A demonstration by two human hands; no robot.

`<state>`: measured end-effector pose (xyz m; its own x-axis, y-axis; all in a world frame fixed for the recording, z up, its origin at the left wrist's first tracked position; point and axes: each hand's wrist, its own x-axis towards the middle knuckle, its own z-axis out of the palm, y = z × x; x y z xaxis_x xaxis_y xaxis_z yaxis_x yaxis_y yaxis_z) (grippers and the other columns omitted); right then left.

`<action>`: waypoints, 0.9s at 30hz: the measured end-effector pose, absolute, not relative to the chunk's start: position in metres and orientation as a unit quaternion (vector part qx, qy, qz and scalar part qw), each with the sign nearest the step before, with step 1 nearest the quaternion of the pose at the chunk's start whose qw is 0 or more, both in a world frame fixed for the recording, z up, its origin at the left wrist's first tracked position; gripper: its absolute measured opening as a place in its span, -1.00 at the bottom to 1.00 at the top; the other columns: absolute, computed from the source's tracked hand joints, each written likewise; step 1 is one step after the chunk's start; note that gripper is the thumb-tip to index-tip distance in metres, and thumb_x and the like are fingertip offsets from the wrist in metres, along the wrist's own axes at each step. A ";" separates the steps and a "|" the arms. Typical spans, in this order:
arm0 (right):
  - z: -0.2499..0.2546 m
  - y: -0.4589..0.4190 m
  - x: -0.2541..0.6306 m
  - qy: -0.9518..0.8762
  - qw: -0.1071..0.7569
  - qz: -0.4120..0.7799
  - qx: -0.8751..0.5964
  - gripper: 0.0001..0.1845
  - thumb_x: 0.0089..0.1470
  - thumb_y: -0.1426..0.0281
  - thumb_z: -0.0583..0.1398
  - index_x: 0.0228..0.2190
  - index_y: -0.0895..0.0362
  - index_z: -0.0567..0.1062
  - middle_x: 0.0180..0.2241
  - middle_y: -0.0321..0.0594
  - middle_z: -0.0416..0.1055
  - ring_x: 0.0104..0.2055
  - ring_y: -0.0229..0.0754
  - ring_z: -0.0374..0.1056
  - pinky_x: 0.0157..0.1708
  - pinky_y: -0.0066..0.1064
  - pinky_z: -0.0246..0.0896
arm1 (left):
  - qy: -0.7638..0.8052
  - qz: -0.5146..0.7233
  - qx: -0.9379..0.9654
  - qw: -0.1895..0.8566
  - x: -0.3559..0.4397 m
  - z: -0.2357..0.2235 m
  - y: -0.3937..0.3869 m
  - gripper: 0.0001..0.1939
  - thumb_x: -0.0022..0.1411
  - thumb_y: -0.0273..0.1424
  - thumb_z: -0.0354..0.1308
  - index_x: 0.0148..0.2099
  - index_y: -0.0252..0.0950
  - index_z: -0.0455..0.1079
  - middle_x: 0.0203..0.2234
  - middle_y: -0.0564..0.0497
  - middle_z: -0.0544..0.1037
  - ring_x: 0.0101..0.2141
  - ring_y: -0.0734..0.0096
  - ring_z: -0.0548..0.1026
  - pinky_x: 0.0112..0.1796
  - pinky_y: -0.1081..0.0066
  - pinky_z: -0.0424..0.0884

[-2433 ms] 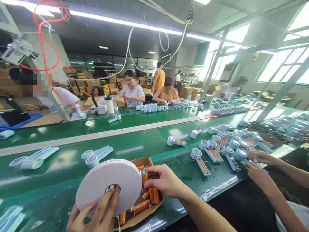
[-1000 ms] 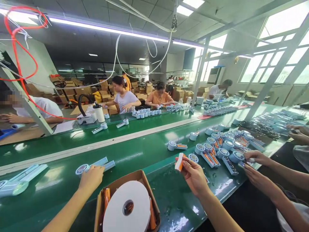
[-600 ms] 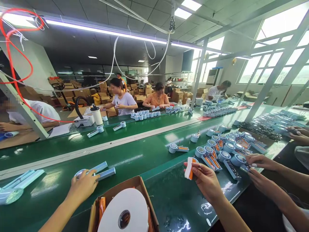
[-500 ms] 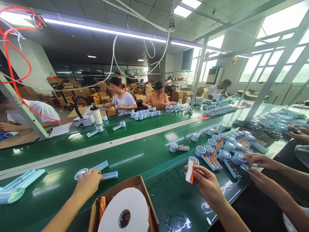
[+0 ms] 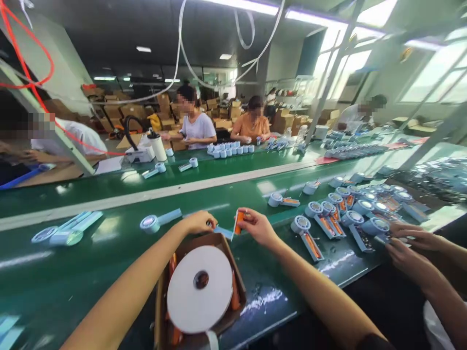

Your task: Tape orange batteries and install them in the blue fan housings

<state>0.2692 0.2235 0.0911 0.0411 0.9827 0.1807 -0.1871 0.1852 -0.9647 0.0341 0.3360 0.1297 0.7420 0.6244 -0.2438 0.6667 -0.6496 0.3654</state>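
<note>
My left hand (image 5: 200,222) is closed on a light-blue handheld fan shell (image 5: 223,232), whose handle sticks out to the right; the fingers hide its round head. In my right hand (image 5: 257,226) is an orange battery (image 5: 240,222) with a white strip along its left side, pinched between thumb and fingers close to the handle's end. Below both hands, a cardboard box (image 5: 237,284) holds a large white tape roll (image 5: 182,291) and several orange batteries (image 5: 235,291). Another blue fan shell (image 5: 150,223) lies left of my left hand.
Several fan bodies with orange batteries (image 5: 310,243) lie on the green bench (image 5: 120,272) to the right. A co-worker's hands (image 5: 408,243) work beside them. More blue shells (image 5: 69,228) lie at left. Other people sit across the bench, behind a white divider strip (image 5: 204,183).
My left hand has moved right and lifted a fan shell. The right hand has come left with the battery, leaving a fan body behind on the bench. The view has tilted down.
</note>
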 end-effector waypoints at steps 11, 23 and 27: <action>0.081 0.243 0.261 -0.713 0.372 0.289 -0.519 -0.62 0.17 0.40 0.32 0.03 -0.03 0.65 -0.28 -0.28 0.71 -0.22 -0.03 0.66 -0.07 -0.24 0.50 | 0.398 -0.024 0.882 0.252 0.045 0.118 0.330 -0.80 0.21 -0.37 0.21 -0.16 -0.24 0.64 -0.25 0.01 0.69 -0.27 0.37 0.52 -0.20 0.44 0.32; 0.113 0.228 0.241 -0.825 -0.009 0.082 -0.559 -0.56 0.47 0.20 0.02 0.25 -0.06 0.45 0.04 -0.08 0.64 0.04 0.06 0.59 -0.09 -0.28 0.41 | 0.442 0.017 0.857 0.264 0.060 0.113 0.332 -0.82 0.34 -0.36 0.13 -0.07 -0.20 0.52 -0.05 0.00 0.70 -0.15 0.36 0.59 -0.13 0.46 0.43; 0.108 0.237 0.229 -0.826 -0.037 0.079 -0.557 -0.58 0.45 0.19 0.04 0.17 -0.01 0.52 0.00 0.00 0.65 0.03 0.10 0.60 -0.08 -0.21 0.45 | 0.445 0.031 0.854 0.268 0.069 0.116 0.330 -0.88 0.32 -0.40 0.15 -0.13 -0.22 0.50 -0.10 -0.02 0.71 -0.11 0.33 0.62 -0.12 0.44 0.47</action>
